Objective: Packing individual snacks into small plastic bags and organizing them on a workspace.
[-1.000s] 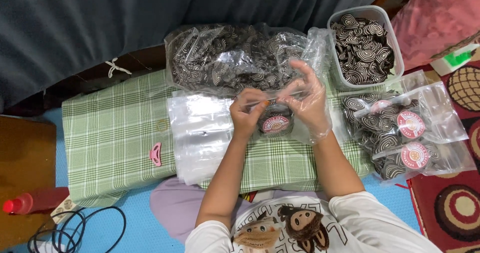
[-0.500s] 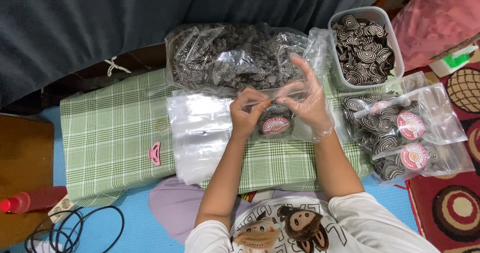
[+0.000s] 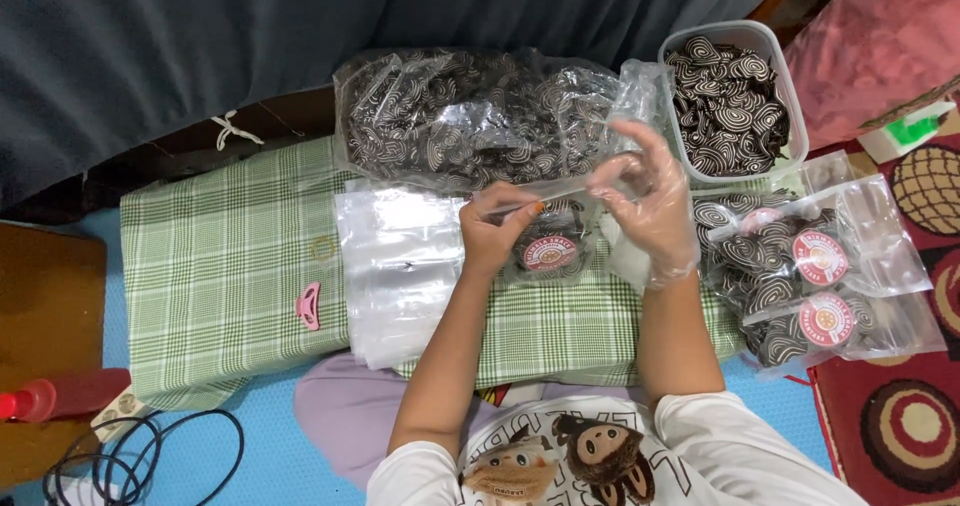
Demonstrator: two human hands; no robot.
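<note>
My bare left hand (image 3: pixel 497 231) and my right hand (image 3: pixel 650 201) in a clear plastic glove pinch the top strip of a clear snack pouch (image 3: pixel 556 228) between them. The pouch holds dark swirl-patterned chips and bears a round red label (image 3: pixel 549 254). It stands over the green checked cloth (image 3: pixel 230 266). Behind my hands lies a big clear bag of swirl chips (image 3: pixel 460 111). To the left of the pouch lies a stack of empty clear pouches (image 3: pixel 395 266).
A plastic tub of chips (image 3: pixel 730 91) stands at the back right. Filled labelled pouches (image 3: pixel 815 266) are piled at the right. A pink clip (image 3: pixel 309 306) lies on the cloth. A red bottle (image 3: pixel 60 396) and black cable (image 3: pixel 140 456) lie at the lower left.
My right hand has slid to the right along the pouch's top strip, away from my left hand. The left hand stays in place.
</note>
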